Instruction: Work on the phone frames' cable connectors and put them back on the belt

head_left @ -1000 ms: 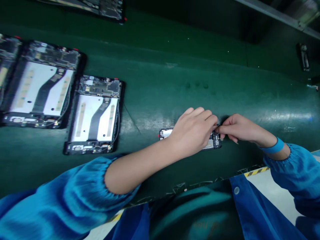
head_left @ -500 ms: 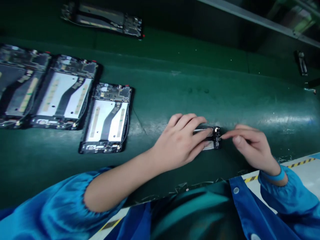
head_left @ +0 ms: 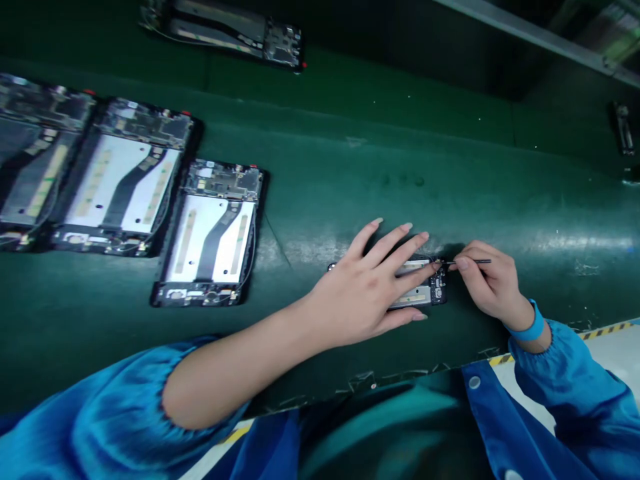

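My left hand [head_left: 373, 287] lies flat with its fingers spread over an opened phone frame [head_left: 425, 293] on the green belt [head_left: 350, 167], covering most of it. Only the frame's right end with its small circuit board shows. My right hand [head_left: 487, 283] is closed in a pinch on a thin dark tool [head_left: 473, 261], whose tip points left at the frame's upper right corner, close to my left fingertips.
Three opened phone frames lie side by side at the left: the nearest [head_left: 210, 233], a second [head_left: 120, 180], a third [head_left: 30, 167]. Another frame [head_left: 230, 30] sits at the far top. A small dark part [head_left: 623, 128] lies at the far right. A yellow-black striped edge [head_left: 605, 330] runs before me.
My left hand went from curled over the frame to flat and spread on it. My right hand drew back a little and now holds the thin tool level at the frame's corner.
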